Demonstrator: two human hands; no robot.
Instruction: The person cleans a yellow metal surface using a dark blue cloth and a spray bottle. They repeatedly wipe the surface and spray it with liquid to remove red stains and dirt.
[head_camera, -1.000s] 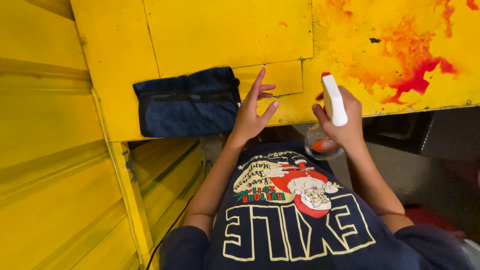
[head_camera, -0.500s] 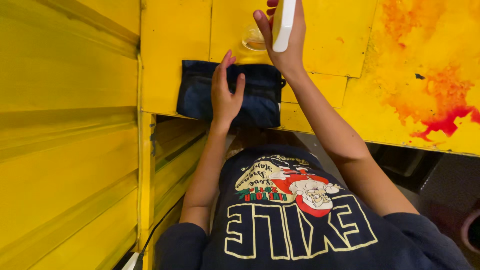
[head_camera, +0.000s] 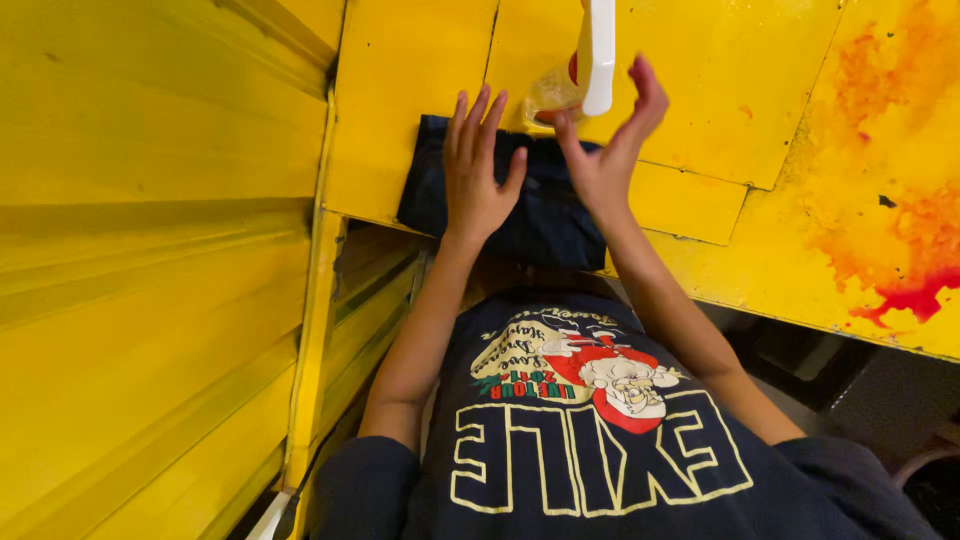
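While the left hand (head_camera: 478, 180) lies flat on the dark blue pouch (head_camera: 520, 205), fingers spread and straight, it grips nothing — palm just presses the fabric. Right hand (head_camera: 610, 150) is open too, fingers fanned upward, thumb side near a white handle (head_camera: 599, 50) that runs off the far edge of view. Contact with the handle: cannot tell, the palm looks just beside it, not wrapped. A clear plastic bag with something red inside (head_camera: 552, 95) sits just behind the handle, between the two hands.

Pouch rests on the yellow tabletop (head_camera: 420, 90), its near side overhanging the table's near edge. Left of it, a seam, then corrugated yellow panels (head_camera: 150, 250) — tight on that side. Right side has open tabletop, red-orange paint splatter (head_camera: 900, 230) well apart from the hands.
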